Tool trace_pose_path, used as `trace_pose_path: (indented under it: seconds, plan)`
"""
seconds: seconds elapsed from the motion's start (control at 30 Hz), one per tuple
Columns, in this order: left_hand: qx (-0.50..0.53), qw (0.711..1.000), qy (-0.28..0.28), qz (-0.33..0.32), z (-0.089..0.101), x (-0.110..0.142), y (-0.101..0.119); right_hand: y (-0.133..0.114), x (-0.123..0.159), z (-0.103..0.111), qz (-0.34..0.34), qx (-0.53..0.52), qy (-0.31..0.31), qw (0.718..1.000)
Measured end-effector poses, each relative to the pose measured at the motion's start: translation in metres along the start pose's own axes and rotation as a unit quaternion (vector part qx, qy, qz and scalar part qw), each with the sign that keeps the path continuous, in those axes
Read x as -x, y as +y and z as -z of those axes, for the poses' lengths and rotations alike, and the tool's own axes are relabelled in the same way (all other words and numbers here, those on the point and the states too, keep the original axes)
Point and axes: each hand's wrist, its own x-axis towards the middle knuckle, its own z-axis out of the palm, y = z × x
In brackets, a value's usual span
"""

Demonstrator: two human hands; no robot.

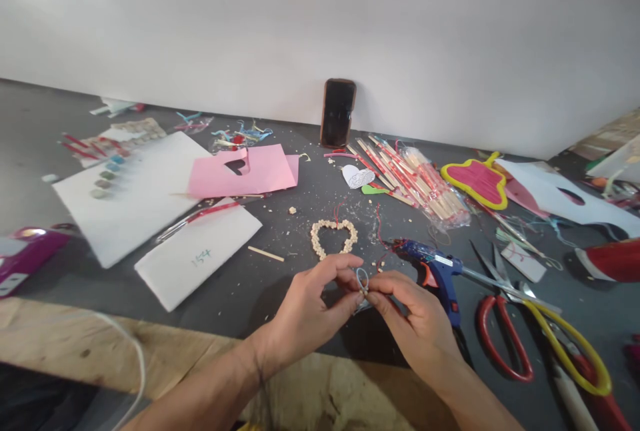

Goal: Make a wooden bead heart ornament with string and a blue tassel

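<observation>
My left hand [310,308] and my right hand [415,321] meet over the dark table [260,284], fingertips pinched together on a small pale loop of string or wire [362,280]. Just beyond the fingers lies a heart shape made of small light beads [334,238]. A blue hot glue gun [435,271] rests right beside my right hand, nozzle pointing left.
Red-handled scissors [500,331] and yellow-handled scissors [565,338] lie at the right. A bundle of wrapped chopsticks [415,181], pink paper [240,174], white sheets [145,198] and a phone [338,113] leaning on the wall sit behind. A wooden edge [125,351] runs along the front.
</observation>
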Motion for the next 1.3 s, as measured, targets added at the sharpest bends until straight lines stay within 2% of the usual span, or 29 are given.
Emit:
trace_pose_path:
  seconds: [0.17, 0.4, 0.5, 0.63, 0.73, 0.9, 1.03, 1.2, 1.3]
  plan:
    - [0.073, 0.997, -0.004, 0.023, -0.001, -0.001, -0.001, 0.0, -0.001, 0.0, -0.043, -0.027, 0.004, 0.999]
    - [0.213, 0.973, -0.017, 0.092, -0.001, -0.004, 0.004, -0.002, 0.001, 0.0, -0.093, -0.054, -0.002, 0.994]
    - [0.283, 0.951, -0.02, 0.126, 0.001, -0.007, 0.007, -0.003, 0.001, 0.001, -0.099, -0.063, -0.007, 0.993]
    - [0.372, 0.915, -0.03, 0.154, 0.004, -0.01, 0.007, -0.001, 0.003, 0.001, -0.148, -0.125, -0.011, 0.981]
    - [0.393, 0.904, -0.029, 0.165, 0.005, -0.011, 0.005, 0.001, 0.005, -0.002, -0.167, -0.172, -0.024, 0.971]
    - [0.411, 0.893, -0.033, 0.178, 0.005, -0.012, 0.004, 0.003, 0.006, -0.005, -0.174, -0.179, -0.048, 0.967]
    - [0.438, 0.875, -0.041, 0.203, 0.007, -0.013, 0.007, 0.008, 0.007, -0.001, -0.181, -0.185, -0.013, 0.966]
    - [0.437, 0.88, -0.033, 0.182, 0.009, -0.013, 0.009, 0.008, 0.004, 0.004, -0.183, -0.161, 0.033, 0.969]
    - [0.436, 0.882, -0.044, 0.172, 0.01, -0.012, 0.008, 0.004, 0.001, 0.005, -0.191, -0.153, 0.037, 0.969]
